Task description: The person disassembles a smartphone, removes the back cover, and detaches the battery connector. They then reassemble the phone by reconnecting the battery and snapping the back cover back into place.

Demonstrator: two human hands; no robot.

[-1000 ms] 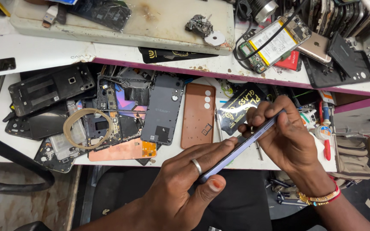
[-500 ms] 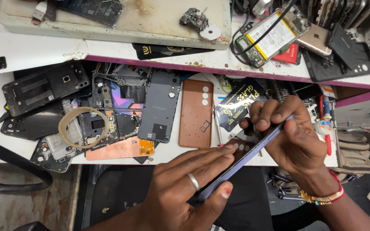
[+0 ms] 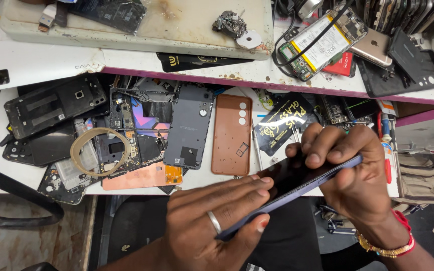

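Dark glass, blue-violet frame: slim phone (image 3: 297, 183) held edge-on between both hands, just off the near edge of the bench, tilted with its right end higher. Screen side faces up and is blank, glossy, no crack that I can make out; the side rail catches the light.

Left hand (image 3: 212, 221) is nearest, ring on one finger. Fingers lie flat and nearly straight along the screen, thumb pressed under the near edge, so it's a pinch clamp, probably to stop the body flexing. Right hand (image 3: 352, 175) has a red and gold bangle at the wrist. Its fingers curl closed over the far right end, fingertips bearing on the glass at the top edge. Grip looks set for working along the seam; can't tell if a tool is in there, fingers hide it.

Beyond the hands, white bench (image 3: 6, 135) is packed:
- orange back cover (image 3: 232, 133), flat, camera holes up, just left of the hands
- grey midframe (image 3: 189, 125) beside it, left
- copper-coloured panel (image 3: 141, 176) under its near end
- loop of tan tape (image 3: 94, 150) on gutted boards, further left
- black back covers (image 3: 51, 108) far left

Parts lie flat and overlapping, more dumped than sorted.

Far shelf: opened phone with battery showing (image 3: 322, 45) and a stained cream board (image 3: 177, 25).
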